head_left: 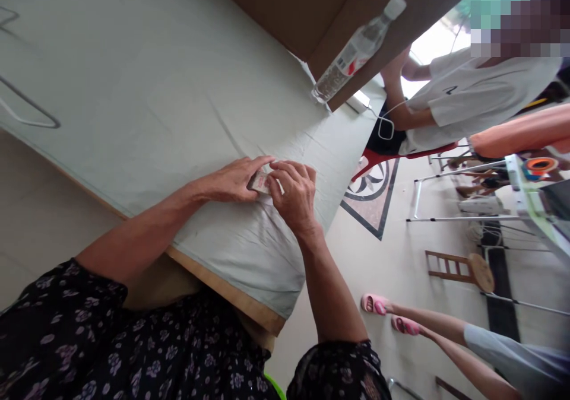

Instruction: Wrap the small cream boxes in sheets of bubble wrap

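Note:
My left hand (234,180) and my right hand (294,195) meet over a table covered with a pale green cloth (146,91). Both hands pinch a small flat reddish-and-white packet (260,182) between their fingertips, close to the cloth. The left fingers curl over one end of the packet. The right fingers close on the other end and hide most of it. Both forearms are bare and reach up from dark floral sleeves at the bottom of the view.
A clear plastic water bottle (356,50) stands by a brown cardboard sheet (312,8). A wire hanger (27,112) lies on the cloth. A person in a white shirt (472,97) sits beyond the table. Feet in pink slippers (387,312) and a wooden stool (463,267) are on the floor.

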A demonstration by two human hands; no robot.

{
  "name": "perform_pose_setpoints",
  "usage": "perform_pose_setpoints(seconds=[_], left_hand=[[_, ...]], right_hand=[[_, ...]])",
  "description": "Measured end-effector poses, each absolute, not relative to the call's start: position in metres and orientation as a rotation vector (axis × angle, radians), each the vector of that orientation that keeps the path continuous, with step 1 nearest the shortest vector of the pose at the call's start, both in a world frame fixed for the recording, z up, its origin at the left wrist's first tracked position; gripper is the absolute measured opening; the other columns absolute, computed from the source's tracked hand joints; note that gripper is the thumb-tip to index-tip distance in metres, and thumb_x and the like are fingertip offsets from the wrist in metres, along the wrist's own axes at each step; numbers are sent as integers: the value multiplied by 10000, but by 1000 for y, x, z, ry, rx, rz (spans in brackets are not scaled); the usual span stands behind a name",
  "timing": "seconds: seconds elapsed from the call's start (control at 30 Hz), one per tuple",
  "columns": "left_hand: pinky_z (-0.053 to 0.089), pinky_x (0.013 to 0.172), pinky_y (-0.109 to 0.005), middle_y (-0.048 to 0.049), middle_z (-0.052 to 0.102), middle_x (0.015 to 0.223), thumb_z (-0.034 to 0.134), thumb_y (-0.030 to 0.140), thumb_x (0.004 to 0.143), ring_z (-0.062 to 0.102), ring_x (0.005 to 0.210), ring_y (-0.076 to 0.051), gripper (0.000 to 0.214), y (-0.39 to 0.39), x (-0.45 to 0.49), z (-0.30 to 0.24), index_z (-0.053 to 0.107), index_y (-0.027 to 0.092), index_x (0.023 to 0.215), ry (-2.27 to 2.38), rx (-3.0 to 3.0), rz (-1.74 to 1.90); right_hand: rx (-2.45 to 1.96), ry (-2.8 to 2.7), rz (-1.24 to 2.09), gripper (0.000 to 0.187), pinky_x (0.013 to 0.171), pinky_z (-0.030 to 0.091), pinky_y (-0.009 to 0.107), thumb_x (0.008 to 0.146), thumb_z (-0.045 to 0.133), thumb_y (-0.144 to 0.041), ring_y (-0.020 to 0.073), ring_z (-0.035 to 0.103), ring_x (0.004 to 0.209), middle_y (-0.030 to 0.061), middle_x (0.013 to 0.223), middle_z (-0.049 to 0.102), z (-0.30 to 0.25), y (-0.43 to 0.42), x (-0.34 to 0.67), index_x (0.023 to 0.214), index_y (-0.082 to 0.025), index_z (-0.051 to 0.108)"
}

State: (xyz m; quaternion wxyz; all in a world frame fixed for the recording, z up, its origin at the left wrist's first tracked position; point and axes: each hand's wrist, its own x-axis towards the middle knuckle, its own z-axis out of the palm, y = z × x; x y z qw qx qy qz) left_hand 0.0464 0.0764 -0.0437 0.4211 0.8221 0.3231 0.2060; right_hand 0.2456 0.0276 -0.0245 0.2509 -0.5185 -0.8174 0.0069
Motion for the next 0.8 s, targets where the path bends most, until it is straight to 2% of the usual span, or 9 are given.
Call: perform_pose_setpoints(seconds=[0.13,0.27,0.47,0.57,0.67,0.8], left_hand=[[421,1203,-462,-154,559,1587,640,239,714,557,1414,-335,957,75,48,-43,372,187,1631,780,2053,549],[437,1197,-459,-194,532,1601,644,271,748,553,1425,-336,991,73,50,-46,295,135,1666,777,2010,593],[406,1231,-471,-179,466,1651,700,358,767,501,1475,-343,1000,75,52,-50,303,179,1668,799,1984,667],[449,1184,-466,-186,480,1629,746,419,763,543,1409,-345,1000,74,52,-43,345,184,1648,823,1911,662],[520,1073,-452,-168,549,1547,785,508,739,618,1273,-325,926,72,52,-38,465,207,1554,873,1762,655],[549,992,-461,-144,692,1250,766,507,713,670,1113,-288,725,74,55,-41,603,154,1325,930,1521,656]], right_hand=[[-1452,-2153,13,169,1027,422,434,1057,497,-246,247,676,1146,80,1190,779,-28,32,249,967,-253,640],[-1478,-2139,42,156,1052,427,423,1064,433,-223,235,661,1200,97,1266,729,-31,44,256,1025,-252,580],[-1552,-2102,25,141,1049,444,440,1060,422,-237,243,653,1190,109,1263,708,-27,80,265,997,-253,547],[-1584,-2092,39,138,1060,447,459,1051,427,-242,259,641,1202,123,1274,693,-24,99,268,995,-247,553],[-1604,-2059,62,144,1056,455,477,1042,429,-236,270,630,1210,126,1268,690,-25,117,271,985,-242,560],[-1606,-1998,148,126,1024,474,465,1004,486,-234,253,644,1122,118,1241,709,-36,144,276,915,-241,576]])
